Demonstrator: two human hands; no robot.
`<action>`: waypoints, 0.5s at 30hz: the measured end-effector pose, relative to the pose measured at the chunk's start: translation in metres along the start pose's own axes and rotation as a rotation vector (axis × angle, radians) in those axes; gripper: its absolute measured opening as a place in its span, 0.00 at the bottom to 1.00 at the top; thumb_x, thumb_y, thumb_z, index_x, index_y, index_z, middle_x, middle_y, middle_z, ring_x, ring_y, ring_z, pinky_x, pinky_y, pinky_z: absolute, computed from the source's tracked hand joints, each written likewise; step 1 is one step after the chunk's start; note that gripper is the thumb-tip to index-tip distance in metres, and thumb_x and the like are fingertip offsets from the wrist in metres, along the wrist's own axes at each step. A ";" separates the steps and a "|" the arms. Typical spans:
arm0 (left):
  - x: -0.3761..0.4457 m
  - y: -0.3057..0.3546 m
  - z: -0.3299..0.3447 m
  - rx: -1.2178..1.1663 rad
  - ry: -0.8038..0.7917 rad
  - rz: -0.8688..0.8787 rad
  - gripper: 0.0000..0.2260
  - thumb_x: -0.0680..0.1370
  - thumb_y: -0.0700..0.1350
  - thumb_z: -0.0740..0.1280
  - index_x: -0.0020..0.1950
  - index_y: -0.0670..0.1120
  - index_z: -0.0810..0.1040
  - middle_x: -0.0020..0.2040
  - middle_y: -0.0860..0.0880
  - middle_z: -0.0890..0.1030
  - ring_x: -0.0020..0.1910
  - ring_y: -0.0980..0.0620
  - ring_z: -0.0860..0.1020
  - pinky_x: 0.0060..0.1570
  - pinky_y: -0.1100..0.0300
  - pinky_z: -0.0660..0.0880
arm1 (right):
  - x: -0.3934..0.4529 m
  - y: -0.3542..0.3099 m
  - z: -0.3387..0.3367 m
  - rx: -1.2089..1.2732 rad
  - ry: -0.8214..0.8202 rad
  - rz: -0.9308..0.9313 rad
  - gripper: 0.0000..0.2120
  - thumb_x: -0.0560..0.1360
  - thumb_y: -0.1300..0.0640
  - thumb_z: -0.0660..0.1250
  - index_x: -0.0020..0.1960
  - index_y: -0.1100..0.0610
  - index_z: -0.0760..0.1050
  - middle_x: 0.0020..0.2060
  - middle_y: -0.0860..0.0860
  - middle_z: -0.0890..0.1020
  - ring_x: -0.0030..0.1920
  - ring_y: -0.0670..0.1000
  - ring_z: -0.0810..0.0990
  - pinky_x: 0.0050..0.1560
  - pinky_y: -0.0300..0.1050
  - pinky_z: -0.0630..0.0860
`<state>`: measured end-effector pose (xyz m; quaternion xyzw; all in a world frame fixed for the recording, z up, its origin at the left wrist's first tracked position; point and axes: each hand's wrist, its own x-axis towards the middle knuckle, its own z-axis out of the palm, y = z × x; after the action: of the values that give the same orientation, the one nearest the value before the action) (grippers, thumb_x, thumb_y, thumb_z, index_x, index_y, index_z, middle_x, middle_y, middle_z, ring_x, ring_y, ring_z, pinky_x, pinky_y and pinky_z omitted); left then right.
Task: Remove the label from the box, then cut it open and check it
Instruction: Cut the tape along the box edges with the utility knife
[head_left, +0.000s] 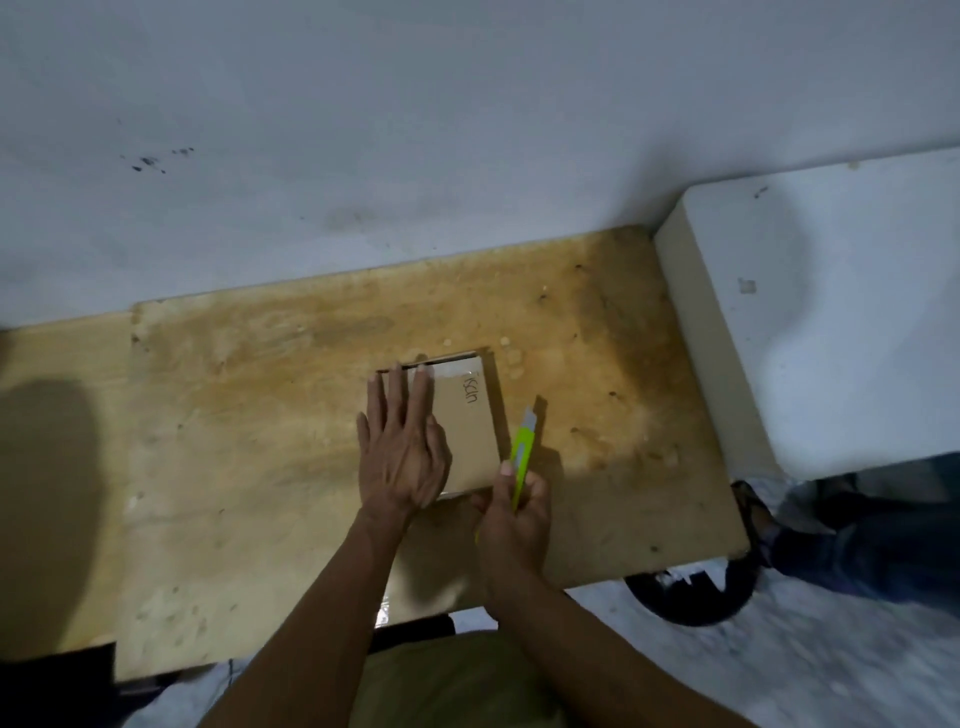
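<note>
A small flat cardboard box (470, 431) lies on the worn wooden table (260, 415), with handwriting on its top and clear tape across its far end. My left hand (402, 447) rests flat on the left half of the box, fingers spread and pointing away from me. My right hand (514, 514) grips a yellow-green utility knife (521, 452) just right of the box's near right corner. The knife's blade points away from me along the box's right edge. Whether the blade touches the box I cannot tell.
A white block-shaped object (810, 322) stands at the table's right end against the grey wall. Another person's leg in dark trousers and a sandalled foot (857, 540) are on the floor at right, beside a black ring-shaped object (691, 603). A dark shadow covers the table's left.
</note>
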<state>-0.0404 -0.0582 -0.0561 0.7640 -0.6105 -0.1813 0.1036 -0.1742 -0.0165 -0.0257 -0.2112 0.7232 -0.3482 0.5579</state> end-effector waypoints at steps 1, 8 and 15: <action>0.001 0.001 -0.004 -0.013 -0.028 -0.013 0.28 0.82 0.52 0.49 0.82 0.53 0.43 0.82 0.48 0.43 0.80 0.44 0.39 0.76 0.38 0.47 | -0.004 0.003 0.003 0.031 0.020 0.015 0.08 0.78 0.40 0.62 0.52 0.42 0.72 0.46 0.49 0.83 0.46 0.52 0.84 0.49 0.56 0.82; 0.014 -0.008 -0.031 0.072 -0.032 0.040 0.28 0.79 0.56 0.59 0.76 0.47 0.58 0.65 0.42 0.66 0.66 0.40 0.64 0.69 0.32 0.59 | -0.010 0.001 0.013 0.080 0.119 -0.017 0.12 0.79 0.42 0.62 0.56 0.48 0.73 0.47 0.52 0.83 0.49 0.54 0.82 0.54 0.59 0.80; -0.008 -0.013 -0.042 -0.188 -0.048 -0.309 0.30 0.75 0.63 0.66 0.69 0.46 0.63 0.62 0.43 0.65 0.61 0.41 0.65 0.56 0.45 0.73 | 0.019 -0.033 0.020 -0.032 0.083 -0.168 0.10 0.77 0.37 0.62 0.50 0.42 0.73 0.44 0.50 0.83 0.46 0.54 0.83 0.51 0.61 0.81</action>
<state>-0.0139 -0.0500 -0.0217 0.8311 -0.4687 -0.2694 0.1309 -0.1632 -0.0571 -0.0171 -0.2653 0.7310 -0.3906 0.4927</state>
